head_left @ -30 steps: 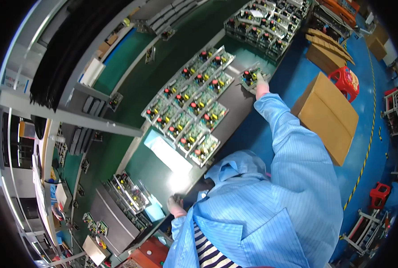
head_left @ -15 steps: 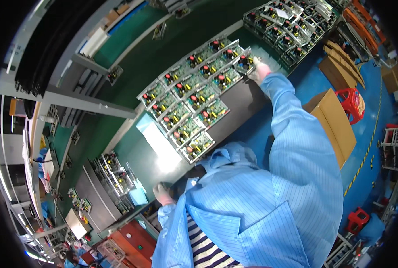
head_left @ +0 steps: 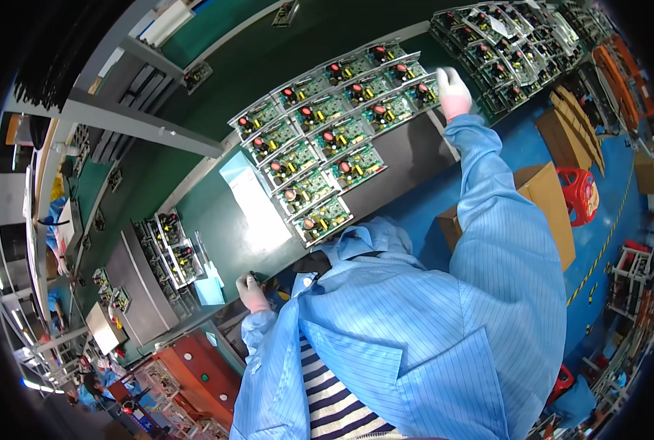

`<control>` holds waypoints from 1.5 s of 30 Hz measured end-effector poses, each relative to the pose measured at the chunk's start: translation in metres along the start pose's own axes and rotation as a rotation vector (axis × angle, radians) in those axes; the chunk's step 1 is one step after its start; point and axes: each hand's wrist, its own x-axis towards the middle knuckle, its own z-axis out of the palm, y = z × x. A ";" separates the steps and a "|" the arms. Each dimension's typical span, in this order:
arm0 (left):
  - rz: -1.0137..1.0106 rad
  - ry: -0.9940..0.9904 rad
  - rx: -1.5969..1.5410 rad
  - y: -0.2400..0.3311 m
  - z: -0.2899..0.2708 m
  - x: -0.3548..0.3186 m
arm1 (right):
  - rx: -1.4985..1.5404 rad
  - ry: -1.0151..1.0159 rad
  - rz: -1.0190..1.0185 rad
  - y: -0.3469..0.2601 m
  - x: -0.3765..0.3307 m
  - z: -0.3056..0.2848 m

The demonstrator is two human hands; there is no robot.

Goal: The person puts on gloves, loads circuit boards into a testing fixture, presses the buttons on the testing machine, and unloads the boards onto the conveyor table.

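My right hand (head_left: 454, 94), in a white glove with a pink cuff, reaches out to the far right end of a block of circuit boards. Its fingers are stretched forward beside the end circuit board (head_left: 424, 94), close against its right edge. That board is green, with a red round part and metal side strips, and lies in line with its row. My left hand (head_left: 253, 293), also gloved, rests at the table's near edge with fingers curled. A small dark bit shows at its fingertips, too small to name.
A white sheet (head_left: 257, 209) lies left of the board block. Farther left are a light blue pad (head_left: 210, 290) and more boards in a rack (head_left: 176, 249). Beyond my right hand stand stacked boards (head_left: 514, 55). Cardboard boxes (head_left: 547, 198) and a red stool (head_left: 578, 196) occupy the floor at right.
My right hand has gone from gripping the end board to lying beside its right edge, and that board sits closer in its row. My left hand has shifted left along the table edge.
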 end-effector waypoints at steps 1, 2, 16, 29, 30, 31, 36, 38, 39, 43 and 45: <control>0.018 -0.005 0.004 -0.002 0.000 -0.001 | 0.042 -0.065 -0.083 -0.009 0.007 0.003; 0.040 -0.012 0.010 -0.003 0.001 0.000 | 0.044 -0.068 -0.087 -0.018 0.010 0.013; 0.256 -0.282 -0.120 0.043 0.047 -0.002 | 0.045 -0.339 -0.243 -0.030 0.024 0.061; 0.494 -0.564 -0.051 0.119 0.125 -0.016 | 0.136 -0.248 -0.362 -0.062 0.068 0.062; 0.495 -0.556 -0.051 0.120 0.125 -0.016 | 0.143 -0.252 -0.366 -0.064 0.067 0.067; 0.492 -0.552 -0.030 0.121 0.126 -0.017 | 0.094 -0.288 -0.341 -0.065 0.064 0.072; 0.475 -0.533 -0.003 0.128 0.142 -0.025 | -0.069 -0.397 -0.306 -0.068 0.055 0.088; 0.457 -0.530 -0.008 0.136 0.148 -0.030 | -0.081 -0.415 -0.326 -0.063 0.054 0.091; 0.448 -0.530 -0.009 0.140 0.150 -0.033 | -0.087 -0.423 -0.334 -0.062 0.056 0.091; 0.382 -0.495 0.011 0.145 0.137 -0.039 | -0.172 -0.486 -0.348 -0.059 0.066 0.074; 0.351 -0.474 0.013 0.145 0.132 -0.041 | -0.202 -0.546 -0.369 -0.058 0.063 0.066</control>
